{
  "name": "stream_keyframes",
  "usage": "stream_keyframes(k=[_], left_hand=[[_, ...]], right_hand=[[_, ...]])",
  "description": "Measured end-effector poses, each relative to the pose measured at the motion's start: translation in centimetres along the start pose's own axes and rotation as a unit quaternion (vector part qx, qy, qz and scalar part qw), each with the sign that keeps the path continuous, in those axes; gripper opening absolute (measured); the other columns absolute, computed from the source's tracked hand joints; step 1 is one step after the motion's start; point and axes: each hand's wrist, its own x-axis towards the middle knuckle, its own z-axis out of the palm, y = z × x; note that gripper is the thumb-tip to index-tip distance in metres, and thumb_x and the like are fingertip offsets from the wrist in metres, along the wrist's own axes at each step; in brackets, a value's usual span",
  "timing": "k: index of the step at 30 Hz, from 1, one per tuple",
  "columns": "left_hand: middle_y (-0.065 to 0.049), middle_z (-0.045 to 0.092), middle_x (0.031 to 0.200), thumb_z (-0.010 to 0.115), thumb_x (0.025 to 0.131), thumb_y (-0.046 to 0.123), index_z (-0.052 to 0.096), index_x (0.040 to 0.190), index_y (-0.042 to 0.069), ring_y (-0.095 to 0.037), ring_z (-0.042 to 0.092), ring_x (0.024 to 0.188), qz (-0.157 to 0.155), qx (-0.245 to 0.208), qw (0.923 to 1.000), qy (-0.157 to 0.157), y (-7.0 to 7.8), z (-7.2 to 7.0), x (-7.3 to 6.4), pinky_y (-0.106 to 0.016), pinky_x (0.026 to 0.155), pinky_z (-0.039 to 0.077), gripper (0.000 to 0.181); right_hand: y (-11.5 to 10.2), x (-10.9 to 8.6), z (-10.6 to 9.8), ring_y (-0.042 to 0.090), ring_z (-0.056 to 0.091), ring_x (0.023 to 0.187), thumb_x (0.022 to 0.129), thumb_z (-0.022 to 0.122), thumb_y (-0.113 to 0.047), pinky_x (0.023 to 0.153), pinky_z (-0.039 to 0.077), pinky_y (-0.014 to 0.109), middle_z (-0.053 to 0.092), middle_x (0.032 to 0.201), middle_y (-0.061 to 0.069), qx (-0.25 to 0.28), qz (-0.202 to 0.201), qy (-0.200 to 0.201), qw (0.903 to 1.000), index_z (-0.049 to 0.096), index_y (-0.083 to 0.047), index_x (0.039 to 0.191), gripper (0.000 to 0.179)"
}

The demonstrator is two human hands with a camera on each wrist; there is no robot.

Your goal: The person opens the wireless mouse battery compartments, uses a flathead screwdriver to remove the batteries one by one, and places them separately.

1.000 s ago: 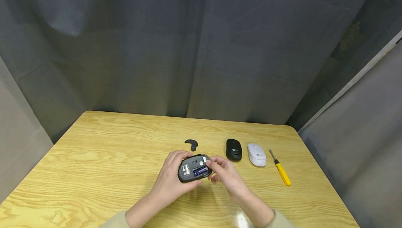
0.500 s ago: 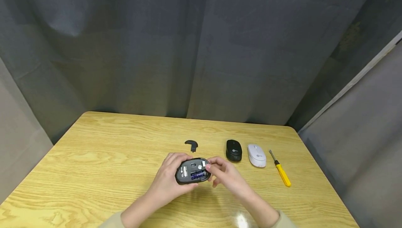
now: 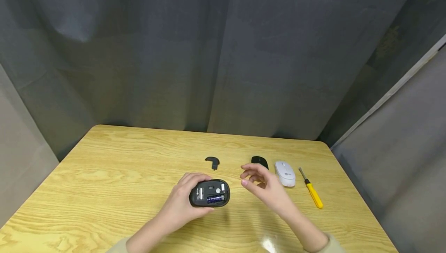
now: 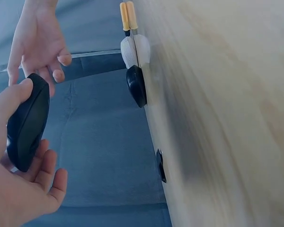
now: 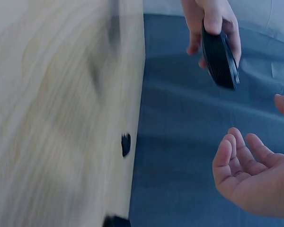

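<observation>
Mouse: black, underside up, held above the desk, long axis roughly along the far edge; battery exposed toward its right-hand end. Left hand: gripping the mouse's left end, thumb along the near side, fingers along the far. Right hand: just off the other end, fingers loosely bent, thumb parted, holding nothing. Cover: lying between mouse and far edge, tab toward the near edge, nearer the left hand. Toward the right edge: second mouse, partly hidden; white mouse; screwdriver.
</observation>
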Motion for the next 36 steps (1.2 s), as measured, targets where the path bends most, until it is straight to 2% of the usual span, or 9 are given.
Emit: stream_keyframes(k=[5,9,12,17,25,32,36], left_hand=[[0.018,0.057,0.114,0.092,0.051,0.021,0.057,0.118,0.033,-0.007,0.054,0.107,-0.046,-0.025,0.9986,0.002,-0.3,-0.4,-0.4,-0.041,0.094,0.047,0.077],[0.019,0.055,0.112,0.092,0.052,0.023,0.056,0.119,0.032,-0.006,0.055,0.105,-0.071,-0.035,0.9969,0.001,-0.6,-0.8,-0.5,-0.039,0.094,0.047,0.077],[0.018,0.056,0.112,0.092,0.052,0.023,0.057,0.119,0.030,-0.006,0.055,0.105,-0.071,-0.033,0.9969,0.003,-0.8,-1.1,-0.6,-0.038,0.094,0.047,0.076],[0.019,0.056,0.111,0.092,0.053,0.025,0.056,0.118,0.034,-0.004,0.055,0.104,-0.066,-0.023,0.9975,0.010,-1.1,-1.5,-0.9,-0.037,0.093,0.048,0.075],[0.018,0.056,0.111,0.092,0.053,0.022,0.056,0.118,0.033,-0.005,0.056,0.102,-0.068,-0.021,0.9973,0.015,-1.6,-1.9,-1.2,-0.034,0.091,0.049,0.075],[0.018,0.056,0.111,0.092,0.053,0.025,0.056,0.117,0.033,-0.006,0.056,0.102,-0.082,-0.019,0.9963,0.015,-1.9,-2.2,-1.3,-0.035,0.091,0.049,0.074],[0.017,0.056,0.111,0.091,0.054,0.021,0.056,0.117,0.033,-0.006,0.057,0.102,-0.088,-0.020,0.9959,0.015,-1.7,-2.4,-1.2,-0.035,0.091,0.049,0.073]], right_hand=[[0.5,-0.4,-1.8,0.011,0.057,0.083,0.088,0.067,-0.022,0.068,0.051,0.026,0.065,0.105,0.006,-0.037,0.001,0.038,0.9986,0.057,-0.017,0.120,0.034],[0.9,-0.8,-3.1,0.009,0.056,0.081,0.088,0.067,-0.018,0.067,0.051,0.023,0.064,0.105,0.005,-0.059,-0.017,0.060,0.9963,0.057,-0.014,0.121,0.035],[1.3,-1.2,-4.1,0.008,0.056,0.080,0.087,0.068,-0.017,0.068,0.050,0.022,0.065,0.104,0.002,-0.083,-0.018,0.077,0.9935,0.058,-0.014,0.121,0.035],[2.2,-1.8,-5.6,0.006,0.056,0.080,0.086,0.070,-0.022,0.068,0.049,0.022,0.064,0.104,-0.002,-0.128,0.010,0.102,0.9864,0.058,-0.017,0.121,0.037],[4.9,-2.5,-8.0,0.006,0.054,0.082,0.085,0.071,-0.021,0.064,0.047,0.020,0.063,0.107,0.004,-0.177,0.026,0.149,0.9725,0.057,-0.013,0.123,0.040],[6.7,-3.0,-9.8,0.005,0.052,0.083,0.085,0.070,-0.025,0.065,0.047,0.020,0.062,0.108,0.008,-0.229,0.047,0.165,0.9581,0.055,-0.010,0.126,0.046],[7.7,-3.2,-10.7,0.016,0.055,0.085,0.085,0.071,-0.027,0.065,0.047,0.024,0.063,0.108,0.013,-0.262,0.052,0.172,0.9481,0.054,-0.008,0.127,0.050]])
